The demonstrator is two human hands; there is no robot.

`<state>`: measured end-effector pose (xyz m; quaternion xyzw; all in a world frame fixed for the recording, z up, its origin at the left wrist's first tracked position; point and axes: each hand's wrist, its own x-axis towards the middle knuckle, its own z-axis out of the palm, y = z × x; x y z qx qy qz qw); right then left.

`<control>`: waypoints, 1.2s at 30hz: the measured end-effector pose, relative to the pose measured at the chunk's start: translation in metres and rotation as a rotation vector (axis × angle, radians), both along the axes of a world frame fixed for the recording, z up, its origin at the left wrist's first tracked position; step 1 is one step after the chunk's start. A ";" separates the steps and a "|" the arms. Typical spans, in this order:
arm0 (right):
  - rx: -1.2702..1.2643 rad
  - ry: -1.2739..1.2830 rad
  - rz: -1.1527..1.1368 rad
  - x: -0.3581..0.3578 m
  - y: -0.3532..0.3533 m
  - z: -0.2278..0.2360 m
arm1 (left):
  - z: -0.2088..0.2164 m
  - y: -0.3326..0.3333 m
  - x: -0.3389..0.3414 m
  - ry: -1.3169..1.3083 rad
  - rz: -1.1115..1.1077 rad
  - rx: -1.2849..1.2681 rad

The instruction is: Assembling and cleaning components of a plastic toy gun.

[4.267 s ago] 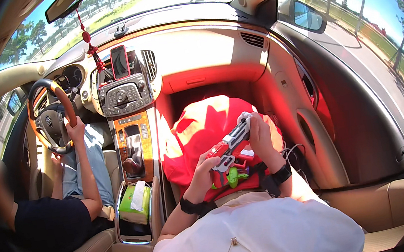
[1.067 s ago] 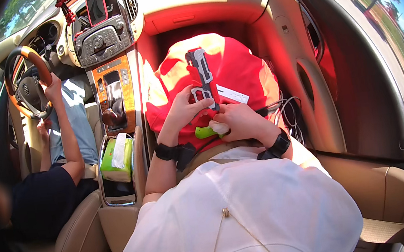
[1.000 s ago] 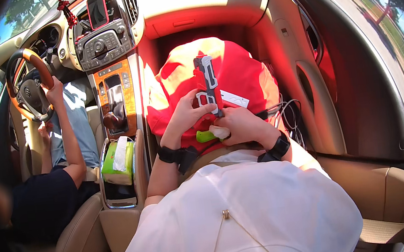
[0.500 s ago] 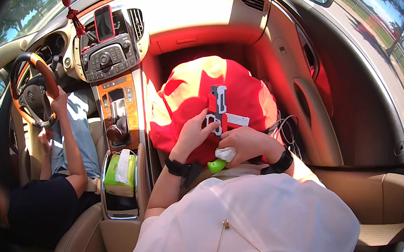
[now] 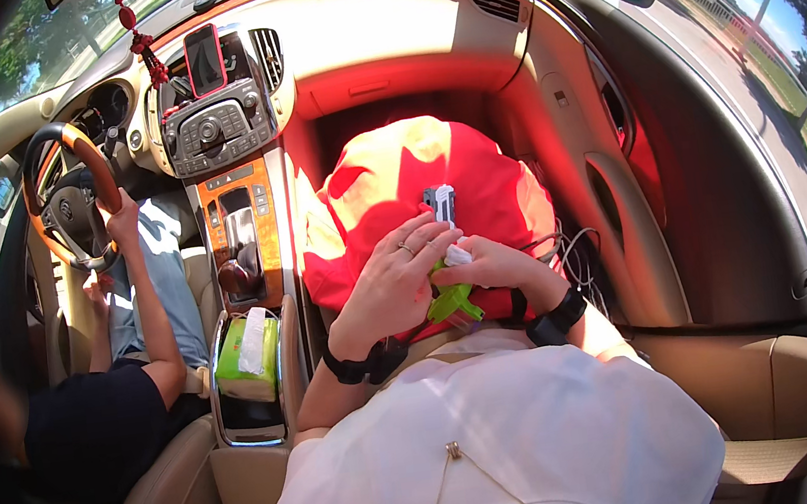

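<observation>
In the console bin beside you sits a green tissue pack. The grey-and-white toy pokes out beyond your left hand, whose close-set fingers hide the rest; whether they grip cannot be told. Your right hand pinches a white wad above a partly covered green piece.

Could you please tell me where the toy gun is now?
In the head view, the toy gun is just right of centre, poking beyond the left hand over the red cloth.

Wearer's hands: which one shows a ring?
The left hand: a ring sits on one of its fingers; none is visible on the right hand.
</observation>
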<state>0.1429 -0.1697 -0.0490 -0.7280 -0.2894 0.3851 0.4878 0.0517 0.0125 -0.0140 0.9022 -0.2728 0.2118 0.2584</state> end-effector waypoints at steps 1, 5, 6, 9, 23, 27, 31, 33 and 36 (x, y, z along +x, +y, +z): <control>0.000 0.002 0.003 0.000 0.001 0.000 | -0.004 -0.002 0.000 0.002 0.003 0.000; -0.012 0.247 -0.076 0.009 0.002 -0.023 | -0.016 -0.002 0.000 0.061 -0.034 0.030; -0.007 0.292 -0.092 0.013 0.001 -0.033 | -0.017 0.000 -0.001 0.104 0.024 0.023; 0.185 0.460 -0.217 0.006 0.009 -0.020 | -0.024 0.012 0.001 0.162 0.152 0.041; 0.764 -0.024 -0.511 0.027 0.020 -0.028 | -0.059 0.003 0.033 0.463 0.056 -1.024; 0.674 -0.296 -0.435 0.016 0.018 -0.004 | -0.041 -0.030 0.020 0.471 0.115 -1.086; 0.716 -0.334 -0.476 0.043 0.025 -0.019 | -0.044 -0.036 0.028 0.243 0.199 -0.955; 0.570 -1.213 -0.468 0.062 0.031 -0.037 | -0.043 -0.028 0.035 -0.065 0.251 -0.607; 0.582 -0.800 -0.325 0.062 0.029 -0.035 | -0.037 -0.014 0.037 0.054 0.269 -0.467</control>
